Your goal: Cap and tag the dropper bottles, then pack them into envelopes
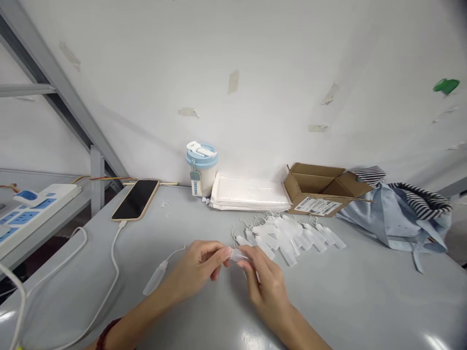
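My left hand (195,270) and my right hand (266,287) meet above the grey table (350,296), their fingertips pinching a small translucent plastic bottle (238,255) between them. Just left of my left hand, a similar bottle (155,278) lies on the table, with a thin white tube (175,253) running from its tip towards that hand. Beyond my right hand, several more translucent bottles (292,238) lie in an overlapping row, with thin white tubes at their ends. Part of the pinched bottle is hidden by my fingers.
A black smartphone (135,199) lies at the left on its white charging cable (115,257). Along the back stand a blue-lidded cup (202,170), a stack of white packets (250,193) and an open cardboard box (317,189). Blue cloth (396,218) lies right.
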A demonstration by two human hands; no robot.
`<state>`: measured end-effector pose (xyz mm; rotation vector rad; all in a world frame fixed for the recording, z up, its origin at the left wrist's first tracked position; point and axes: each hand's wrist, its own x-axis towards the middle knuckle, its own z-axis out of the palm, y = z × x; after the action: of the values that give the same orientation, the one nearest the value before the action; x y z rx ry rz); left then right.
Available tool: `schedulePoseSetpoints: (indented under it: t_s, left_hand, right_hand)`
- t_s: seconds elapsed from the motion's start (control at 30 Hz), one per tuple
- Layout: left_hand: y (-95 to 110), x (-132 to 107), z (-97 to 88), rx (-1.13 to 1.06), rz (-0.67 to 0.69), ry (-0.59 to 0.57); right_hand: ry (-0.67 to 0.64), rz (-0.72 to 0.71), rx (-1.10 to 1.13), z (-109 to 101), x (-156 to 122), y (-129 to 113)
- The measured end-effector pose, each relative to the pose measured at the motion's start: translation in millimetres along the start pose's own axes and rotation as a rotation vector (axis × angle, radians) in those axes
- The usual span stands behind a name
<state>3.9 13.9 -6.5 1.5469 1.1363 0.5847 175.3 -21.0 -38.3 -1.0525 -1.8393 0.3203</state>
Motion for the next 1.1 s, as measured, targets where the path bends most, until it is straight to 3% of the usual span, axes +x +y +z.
schedulePoseSetpoints:
  t_s: [0.13, 0.23, 0.63, 0.97, 1.1]
  left_hand:
    - [5.3, -1.0, -1.5, 0.045, 0.088, 0.000]
    - [7.2, -1.6, -2.8, 0.043, 0.103, -0.021]
    - [-6.4, 2.1, -3.7, 0.032, 0.028, -0.035]
    - [-1.4, 2.8, -3.0, 0.048, 0.018, -0.033]
    - [-3.7, 1.2, -0.5, 0.158, 0.106, -0.021]
  right_hand:
    - [-0.133, 0.320, 0.196, -2.9, 4.4, -0.5]
    - [-0.194, 0.458, 0.290, -3.6, 5.8, -0.1]
    - [-0.172, 0.338, 0.173, -2.8, 9.8, 0.9]
    - [-0.183, 0.377, 0.198, -2.0, 8.8, 2.1]
    - [-0.211, 0.442, 0.231, -4.7, 8.4, 2.6]
